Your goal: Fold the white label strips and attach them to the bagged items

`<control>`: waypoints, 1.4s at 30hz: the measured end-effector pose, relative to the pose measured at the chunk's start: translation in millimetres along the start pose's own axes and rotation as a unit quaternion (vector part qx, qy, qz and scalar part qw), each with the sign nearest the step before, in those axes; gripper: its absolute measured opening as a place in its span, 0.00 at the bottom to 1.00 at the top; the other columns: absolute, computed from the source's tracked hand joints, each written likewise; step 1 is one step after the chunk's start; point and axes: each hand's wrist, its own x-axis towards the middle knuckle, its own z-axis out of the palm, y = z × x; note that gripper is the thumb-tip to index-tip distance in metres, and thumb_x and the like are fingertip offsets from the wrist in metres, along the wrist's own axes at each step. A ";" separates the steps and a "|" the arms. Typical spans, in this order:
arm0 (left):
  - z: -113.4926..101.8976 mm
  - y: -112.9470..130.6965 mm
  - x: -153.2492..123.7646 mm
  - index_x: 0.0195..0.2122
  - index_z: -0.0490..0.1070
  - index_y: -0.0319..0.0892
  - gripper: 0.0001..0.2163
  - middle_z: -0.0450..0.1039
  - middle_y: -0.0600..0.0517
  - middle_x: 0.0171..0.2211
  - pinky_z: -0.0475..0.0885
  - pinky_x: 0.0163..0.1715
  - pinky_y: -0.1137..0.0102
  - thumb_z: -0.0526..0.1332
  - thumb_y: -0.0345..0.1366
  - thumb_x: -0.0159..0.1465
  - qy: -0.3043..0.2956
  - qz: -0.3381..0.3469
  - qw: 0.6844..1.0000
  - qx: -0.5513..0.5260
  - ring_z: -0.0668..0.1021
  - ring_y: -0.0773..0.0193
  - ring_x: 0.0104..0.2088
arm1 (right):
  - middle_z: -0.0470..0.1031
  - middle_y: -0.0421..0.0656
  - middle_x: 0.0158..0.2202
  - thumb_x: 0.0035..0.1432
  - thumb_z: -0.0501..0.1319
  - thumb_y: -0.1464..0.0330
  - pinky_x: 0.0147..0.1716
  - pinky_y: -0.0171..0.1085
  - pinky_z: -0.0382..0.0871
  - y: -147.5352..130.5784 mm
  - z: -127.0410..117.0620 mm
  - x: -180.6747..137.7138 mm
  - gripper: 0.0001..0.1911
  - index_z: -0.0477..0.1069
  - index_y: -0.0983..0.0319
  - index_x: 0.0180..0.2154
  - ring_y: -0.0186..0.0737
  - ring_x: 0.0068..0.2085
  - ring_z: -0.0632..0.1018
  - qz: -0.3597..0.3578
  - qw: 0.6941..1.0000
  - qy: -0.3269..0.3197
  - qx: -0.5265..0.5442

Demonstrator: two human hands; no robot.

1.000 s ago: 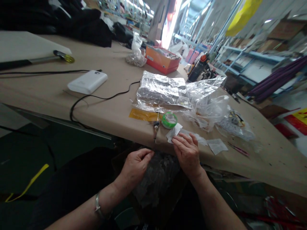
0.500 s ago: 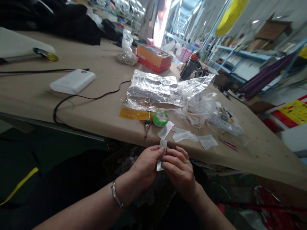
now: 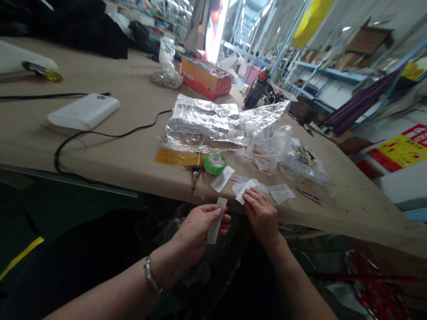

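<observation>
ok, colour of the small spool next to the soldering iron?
Green rim, with a pale silvery centre: the spool lies beside the soldering iron. Clearest in the head view.

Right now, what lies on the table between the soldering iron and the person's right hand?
In the head view, a green solder reel and a small clear packet lie between the soldering iron and the right hand.

The print on the small packet (image 3: 216, 221) in the left hand (image 3: 196, 226) is too fine to read. At twelve o'clock the shelves (image 3: 336, 78) blur out, and the black cable (image 3: 83, 135) drops from sight over the table edge (image 3: 100, 186) at nine o'clock. The right hand (image 3: 262, 213) hides part of the paper slips (image 3: 240, 192) beneath its fingers.
</observation>
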 end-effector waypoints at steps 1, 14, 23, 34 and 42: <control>0.2 0.3 -0.2 0.34 0.71 0.34 0.07 0.75 0.47 0.26 0.72 0.26 0.72 0.62 0.33 0.56 0.001 -0.003 1.000 0.006 0.76 0.66 0.25 | 0.78 0.45 0.43 0.59 0.56 0.72 0.50 0.47 0.68 1.3 -0.6 -0.4 0.11 0.74 0.59 0.41 0.44 0.49 0.75 0.002 1.000 0.005 0.019; 8.7 -0.5 -5.0 0.27 0.74 0.32 0.04 0.73 0.49 0.22 0.67 0.20 0.78 0.59 0.23 0.55 -0.070 -0.013 0.987 -0.145 0.73 0.71 0.20 | 0.79 0.41 0.38 0.58 0.58 0.72 0.50 0.46 0.68 -50.1 -18.0 -5.1 0.10 0.74 0.56 0.40 0.41 0.49 0.75 -0.123 0.974 -0.012 0.188; 4.1 -7.5 -4.6 0.28 0.74 0.31 0.04 0.73 0.49 0.23 0.66 0.18 0.80 0.59 0.24 0.56 -0.105 -0.022 0.985 -0.133 0.73 0.73 0.20 | 0.78 0.41 0.39 0.59 0.57 0.75 0.51 0.44 0.68 -57.3 -18.8 -9.5 0.11 0.73 0.57 0.41 0.41 0.52 0.72 -0.156 0.967 -0.052 0.197; 4.1 -8.7 -3.3 0.34 0.71 0.35 0.05 0.77 0.44 0.30 0.76 0.30 0.68 0.60 0.31 0.59 -0.024 -0.058 0.998 0.002 0.79 0.63 0.27 | 0.66 0.58 0.54 0.59 0.56 0.67 0.53 0.58 0.62 51.4 -43.6 -47.9 0.24 0.61 0.69 0.55 0.56 0.57 0.65 0.127 0.981 -0.035 -0.139; 4.7 -12.2 -2.7 0.35 0.70 0.34 0.06 0.76 0.44 0.30 0.75 0.28 0.70 0.60 0.32 0.59 -0.020 -0.056 0.998 0.016 0.78 0.65 0.26 | 0.76 0.50 0.43 0.61 0.53 0.71 0.48 0.47 0.69 77.3 -52.7 -62.2 0.12 0.73 0.64 0.42 0.45 0.47 0.76 0.107 0.991 0.026 -0.070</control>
